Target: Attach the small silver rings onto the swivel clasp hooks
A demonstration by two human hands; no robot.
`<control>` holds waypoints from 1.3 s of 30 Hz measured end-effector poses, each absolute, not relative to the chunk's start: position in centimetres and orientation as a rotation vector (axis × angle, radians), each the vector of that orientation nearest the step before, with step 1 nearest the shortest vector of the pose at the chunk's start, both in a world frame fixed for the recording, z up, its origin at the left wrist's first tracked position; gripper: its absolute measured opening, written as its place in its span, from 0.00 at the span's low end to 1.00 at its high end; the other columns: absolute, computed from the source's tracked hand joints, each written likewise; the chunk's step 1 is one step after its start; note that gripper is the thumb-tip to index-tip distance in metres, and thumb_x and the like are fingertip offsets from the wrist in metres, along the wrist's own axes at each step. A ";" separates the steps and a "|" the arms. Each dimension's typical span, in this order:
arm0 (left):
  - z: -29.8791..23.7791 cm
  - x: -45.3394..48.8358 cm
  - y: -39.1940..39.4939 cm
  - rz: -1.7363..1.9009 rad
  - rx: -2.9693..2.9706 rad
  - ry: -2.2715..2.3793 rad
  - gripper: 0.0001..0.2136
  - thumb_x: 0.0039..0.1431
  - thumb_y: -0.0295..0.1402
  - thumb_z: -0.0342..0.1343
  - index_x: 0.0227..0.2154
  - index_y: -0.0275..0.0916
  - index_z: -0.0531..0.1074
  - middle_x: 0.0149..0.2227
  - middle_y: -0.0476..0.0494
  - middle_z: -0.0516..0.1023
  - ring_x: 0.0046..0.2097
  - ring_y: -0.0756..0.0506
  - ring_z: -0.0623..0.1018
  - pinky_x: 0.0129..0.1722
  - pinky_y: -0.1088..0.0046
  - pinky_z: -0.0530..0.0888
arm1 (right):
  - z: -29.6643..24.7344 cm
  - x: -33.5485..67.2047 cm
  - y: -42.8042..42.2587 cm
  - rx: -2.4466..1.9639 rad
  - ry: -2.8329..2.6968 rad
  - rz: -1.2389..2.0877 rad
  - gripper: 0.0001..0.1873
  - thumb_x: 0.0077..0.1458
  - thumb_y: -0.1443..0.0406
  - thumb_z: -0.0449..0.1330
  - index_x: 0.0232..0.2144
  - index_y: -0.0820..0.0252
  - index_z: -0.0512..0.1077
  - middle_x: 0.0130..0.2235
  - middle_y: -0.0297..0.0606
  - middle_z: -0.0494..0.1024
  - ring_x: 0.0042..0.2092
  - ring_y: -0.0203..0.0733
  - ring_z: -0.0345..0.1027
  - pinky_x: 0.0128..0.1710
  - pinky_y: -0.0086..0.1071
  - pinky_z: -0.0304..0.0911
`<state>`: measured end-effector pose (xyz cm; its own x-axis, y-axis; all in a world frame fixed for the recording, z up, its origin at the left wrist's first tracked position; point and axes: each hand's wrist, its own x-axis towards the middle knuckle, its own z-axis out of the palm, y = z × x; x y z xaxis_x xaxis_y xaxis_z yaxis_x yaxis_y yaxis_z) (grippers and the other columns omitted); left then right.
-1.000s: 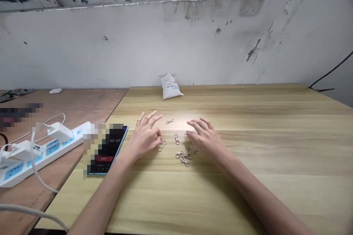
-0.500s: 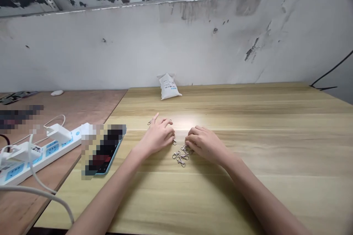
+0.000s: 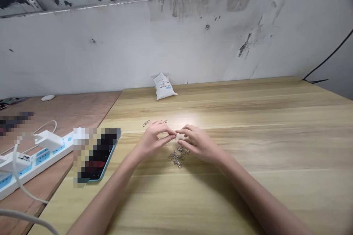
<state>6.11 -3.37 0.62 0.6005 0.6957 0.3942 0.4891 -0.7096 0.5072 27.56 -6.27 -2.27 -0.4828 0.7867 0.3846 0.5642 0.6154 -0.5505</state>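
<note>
My left hand [image 3: 153,137] pinches a small metal lobster clasp [image 3: 175,136] between thumb and forefinger, most of it hidden by the fingertips. Facing it, my right hand [image 3: 201,143] has its forefinger stretched towards that clasp and its thumb held apart; I see nothing in its grip. Below the fingertips lies a loose heap of several silver lobster clasps [image 3: 177,158], partly under the right hand. Behind my left hand, one clasp [image 3: 146,123] rests on the wooden tabletop [image 3: 248,117], and another small metal piece [image 3: 165,121] shows just past the knuckles.
A white printed packet [image 3: 164,87] stands at the back near the wall. To the left are a phone [image 3: 103,161], partly blurred out, and a white power strip [image 3: 44,156] with chargers and cables on a browner table [image 3: 91,104]. A black cable [image 3: 328,58] hangs at the right.
My left hand has lifted the clasp from the table in a pinch. My right hand has opened its fingers and come closer to the left. The view has shifted slightly.
</note>
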 end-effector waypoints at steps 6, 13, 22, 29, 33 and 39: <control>0.9 6.1 -5.2 0.924 2.296 0.934 0.06 0.61 0.35 0.58 0.35 0.43 0.79 0.34 0.46 0.80 0.38 0.45 0.77 0.45 0.64 0.72 | -1.3 26.2 -7.3 -0.911 -2.106 0.828 0.09 0.66 0.66 0.51 0.40 0.58 0.72 0.40 0.38 0.76 0.40 0.36 0.71 0.41 0.31 0.68; 0.5 5.5 -5.3 0.949 2.282 0.913 0.05 0.61 0.36 0.59 0.34 0.43 0.78 0.33 0.47 0.82 0.38 0.45 0.78 0.50 0.59 0.71 | -1.3 26.0 -7.6 -0.925 -1.999 1.001 0.12 0.66 0.63 0.51 0.39 0.59 0.73 0.37 0.37 0.77 0.37 0.38 0.71 0.35 0.31 0.68; 0.8 5.3 -5.4 0.901 2.126 0.983 0.05 0.60 0.35 0.59 0.33 0.43 0.79 0.35 0.47 0.78 0.39 0.46 0.77 0.42 0.67 0.73 | -0.9 25.7 -8.0 -0.972 -1.937 0.978 0.13 0.66 0.60 0.51 0.37 0.59 0.74 0.35 0.38 0.77 0.37 0.39 0.70 0.36 0.33 0.68; 0.4 5.4 -5.6 1.018 2.413 1.136 0.04 0.59 0.31 0.59 0.30 0.42 0.77 0.51 0.43 0.73 0.58 0.40 0.68 0.56 0.55 0.68 | -2.2 25.7 -7.4 -0.976 -1.993 0.781 0.10 0.65 0.63 0.53 0.35 0.57 0.73 0.39 0.39 0.75 0.42 0.39 0.70 0.41 0.33 0.68; -0.2 5.7 -5.4 1.009 2.806 1.197 0.05 0.60 0.30 0.57 0.29 0.41 0.76 0.56 0.42 0.71 0.64 0.37 0.62 0.63 0.47 0.58 | -2.7 25.8 -6.9 -1.062 -2.007 0.516 0.08 0.62 0.64 0.57 0.31 0.58 0.72 0.39 0.39 0.74 0.42 0.41 0.68 0.43 0.36 0.66; -1.5 6.7 -5.6 0.901 3.260 1.276 0.08 0.60 0.28 0.54 0.26 0.38 0.73 0.60 0.39 0.69 0.66 0.40 0.62 0.69 0.48 0.43 | -3.0 25.0 -7.6 -1.129 -2.082 0.156 0.08 0.62 0.66 0.56 0.32 0.59 0.73 0.38 0.40 0.74 0.41 0.43 0.65 0.43 0.39 0.59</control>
<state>6.74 -5.58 -1.49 0.6469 0.4880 0.5860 0.7154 -0.6543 -0.2449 25.00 -7.63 -3.01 -0.3304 0.7630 0.5556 0.6716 0.6037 -0.4296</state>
